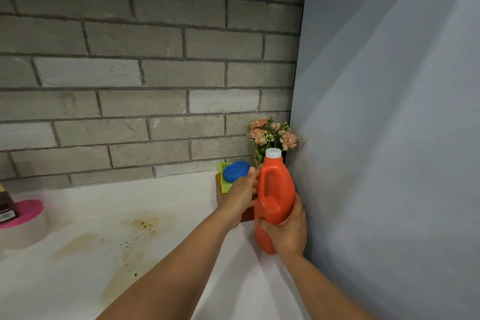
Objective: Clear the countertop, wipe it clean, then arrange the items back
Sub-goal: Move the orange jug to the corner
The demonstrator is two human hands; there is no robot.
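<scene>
Right hand (285,228) wrapped round smooth orange plastic bottle (278,189), upright with white cap (273,153), at stained white bench (78,267) corner; left hand (241,189) outstretched beside round blue lid (235,171), grip impossible to tell.

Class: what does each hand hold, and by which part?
The right hand grips the orange bottle round its lower body. The left hand lies against its handle side; a grip cannot be told.
</scene>
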